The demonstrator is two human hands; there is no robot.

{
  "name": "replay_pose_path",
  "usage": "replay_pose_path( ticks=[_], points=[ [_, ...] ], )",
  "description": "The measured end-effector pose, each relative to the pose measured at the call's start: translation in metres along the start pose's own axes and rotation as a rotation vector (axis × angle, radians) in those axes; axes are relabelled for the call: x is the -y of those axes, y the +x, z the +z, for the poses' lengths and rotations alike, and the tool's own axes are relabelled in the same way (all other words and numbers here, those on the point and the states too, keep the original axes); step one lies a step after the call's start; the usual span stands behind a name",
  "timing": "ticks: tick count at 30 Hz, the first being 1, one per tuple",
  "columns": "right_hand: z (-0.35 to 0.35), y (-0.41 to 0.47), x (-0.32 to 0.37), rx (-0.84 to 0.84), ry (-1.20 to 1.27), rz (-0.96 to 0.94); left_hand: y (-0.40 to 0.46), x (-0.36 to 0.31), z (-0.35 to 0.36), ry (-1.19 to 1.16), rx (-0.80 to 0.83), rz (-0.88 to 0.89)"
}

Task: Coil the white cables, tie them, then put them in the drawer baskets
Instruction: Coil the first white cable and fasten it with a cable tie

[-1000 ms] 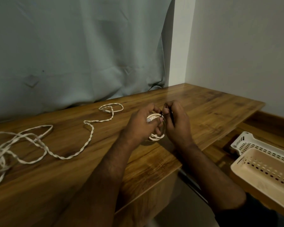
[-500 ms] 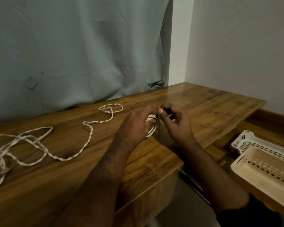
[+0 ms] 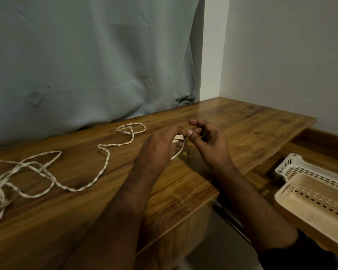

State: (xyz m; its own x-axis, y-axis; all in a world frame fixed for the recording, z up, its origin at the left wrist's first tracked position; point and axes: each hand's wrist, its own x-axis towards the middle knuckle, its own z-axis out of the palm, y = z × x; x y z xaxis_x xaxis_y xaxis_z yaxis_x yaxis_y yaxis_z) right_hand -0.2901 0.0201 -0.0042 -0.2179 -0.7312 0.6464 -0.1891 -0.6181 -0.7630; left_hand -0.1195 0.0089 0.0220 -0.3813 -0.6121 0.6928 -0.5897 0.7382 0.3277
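Since a second ago, our hands have lowered the coil [image 3: 177,148] to the counter [image 3: 242,121].
Left grip [image 3: 157,148] holds it mid-frame; right grip [image 3: 211,145] pinches a dark tie [image 3: 188,152]; baskets [image 3: 293,166] lower right.

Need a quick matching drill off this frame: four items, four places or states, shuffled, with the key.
Items:
1. coiled cable
2. loose twisted cable
3. beige basket
4. dark tie

Places or states:
A. sprawled over the tabletop's left side
B. lower right, nearest the camera, beside the white basket
C. thin strand between the two hands
D. held in the left hand

The right hand pinches the tie.

Pairs: 1-D, 2-A, 3-B, 4-C
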Motion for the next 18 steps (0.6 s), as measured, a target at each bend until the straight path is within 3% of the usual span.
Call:
replay_pose_path(
  ticks=[6,11,18],
  points=[
    [-0.002,-0.002,0.004,-0.021,0.151,0.056,0.002,0.004,0.007,-0.086,0.045,0.04],
    [0.0,-0.003,0.008,-0.041,0.194,0.063,-0.001,-0.003,0.009,-0.296,0.07,-0.007],
    [0.0,-0.006,0.012,-0.033,0.18,0.067,-0.002,-0.002,0.017,-0.311,0.077,-0.127]
  ],
)
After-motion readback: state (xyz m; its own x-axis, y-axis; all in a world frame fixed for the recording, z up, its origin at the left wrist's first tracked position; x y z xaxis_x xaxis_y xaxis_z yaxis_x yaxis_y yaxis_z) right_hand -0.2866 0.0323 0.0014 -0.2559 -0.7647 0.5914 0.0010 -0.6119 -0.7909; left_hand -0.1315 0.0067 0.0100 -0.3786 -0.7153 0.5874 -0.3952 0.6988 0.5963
